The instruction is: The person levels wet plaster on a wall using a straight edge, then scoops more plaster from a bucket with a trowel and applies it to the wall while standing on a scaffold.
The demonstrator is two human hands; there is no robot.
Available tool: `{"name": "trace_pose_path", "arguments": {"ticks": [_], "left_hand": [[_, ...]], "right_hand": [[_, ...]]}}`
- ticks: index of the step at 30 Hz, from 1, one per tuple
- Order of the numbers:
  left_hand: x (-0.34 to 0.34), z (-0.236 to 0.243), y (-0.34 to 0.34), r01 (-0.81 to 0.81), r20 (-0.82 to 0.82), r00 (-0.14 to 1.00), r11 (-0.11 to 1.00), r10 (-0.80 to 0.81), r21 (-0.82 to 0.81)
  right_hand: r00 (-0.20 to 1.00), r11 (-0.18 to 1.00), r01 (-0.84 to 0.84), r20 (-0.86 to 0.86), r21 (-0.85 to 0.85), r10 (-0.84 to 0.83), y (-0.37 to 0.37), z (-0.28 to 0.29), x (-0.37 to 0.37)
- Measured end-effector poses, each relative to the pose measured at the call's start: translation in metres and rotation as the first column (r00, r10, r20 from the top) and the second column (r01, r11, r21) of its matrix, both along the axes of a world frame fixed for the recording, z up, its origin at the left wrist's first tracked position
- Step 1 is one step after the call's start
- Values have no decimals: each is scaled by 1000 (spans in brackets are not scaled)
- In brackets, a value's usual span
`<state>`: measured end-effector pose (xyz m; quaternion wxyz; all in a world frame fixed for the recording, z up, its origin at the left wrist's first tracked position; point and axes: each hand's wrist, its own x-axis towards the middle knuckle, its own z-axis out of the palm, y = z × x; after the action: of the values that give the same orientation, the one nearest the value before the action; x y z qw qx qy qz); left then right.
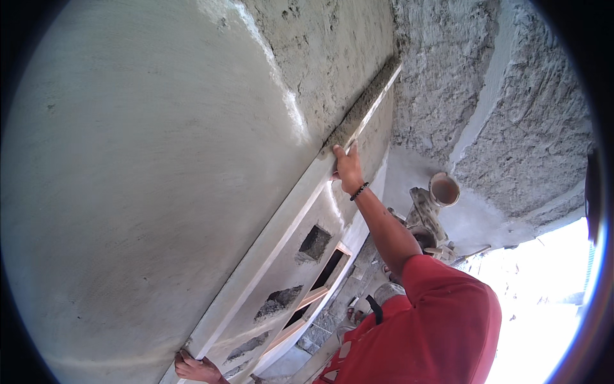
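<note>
A long, pale straightedge (272, 246) lies flat against the plastered wall (141, 160), slanting from lower left to upper right. Wet mortar clings along its upper end. My right hand (348, 168), with a dark beaded bracelet on the wrist, is closed round the straightedge above its middle, thumb on the near face. Down at the lower left, my left hand (195, 368) grips the same straightedge near its low end, with part of the fingers hidden behind the edge. Smooth grey plaster lies left of the straightedge; a rougher patch (332, 57) shows above.
Rough plaster covers the adjoining wall (441, 70) at right. Below the straightedge are several recesses, one a square hole (314, 244), and a wooden frame (313, 297). A round, mortar-stained container (444, 189) stands beyond my right arm. Bright light fills the lower right.
</note>
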<state>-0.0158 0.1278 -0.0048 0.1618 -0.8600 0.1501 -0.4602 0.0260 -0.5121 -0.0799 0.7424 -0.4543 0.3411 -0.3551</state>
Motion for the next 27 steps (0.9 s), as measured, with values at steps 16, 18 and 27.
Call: {"name": "trace_pose_path", "arguments": {"ticks": [16,18,27], "left_hand": [[-6,-244,2,-103,-111,989,994,99,-28],[-3,-288,10,-89,-105,991,995,85,-35],[-5,-453,1,27,29,999,1000,-26,-11]], "right_hand": [[996,991,15,90,-129,-4,9,-214,5],[993,988,29,116,-153,-11,12,-250,7],[974,975,116,216,-188,-74,26,-397,15]]}}
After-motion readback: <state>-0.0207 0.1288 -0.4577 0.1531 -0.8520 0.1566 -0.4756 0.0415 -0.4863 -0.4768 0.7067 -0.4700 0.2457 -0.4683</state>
